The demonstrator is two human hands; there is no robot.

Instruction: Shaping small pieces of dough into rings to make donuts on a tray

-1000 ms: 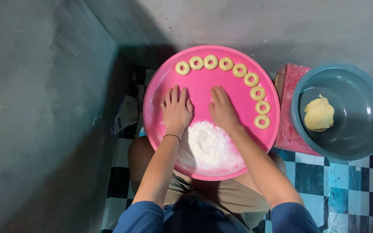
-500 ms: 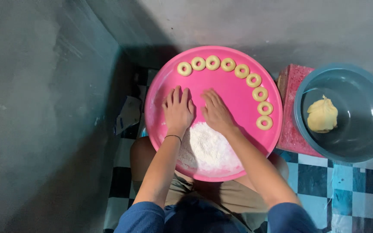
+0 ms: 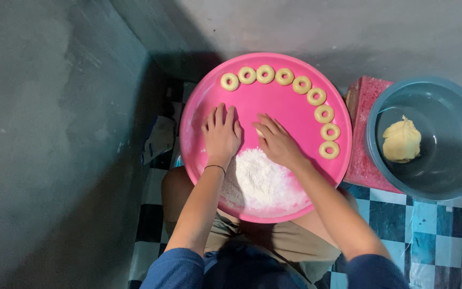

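Your right hand [image 3: 276, 140] has slid a little toward the middle of the pink tray [image 3: 295, 107] since the earlier frame, while your left hand [image 3: 221, 134] stayed flat. Left fingers are spread, palm down, grip released on the bare tray. Right fingers curl over a small pale dough piece [image 3: 259, 132]; how tightly, you cannot tell. White flour [image 3: 263, 182] lies just below both hands. Dough rings [image 3: 301, 84] curve along the upper right rim. At right, a grey basin [image 3: 445, 176] holds a dough lump [image 3: 401, 140], over checkered floor [image 3: 434, 235].
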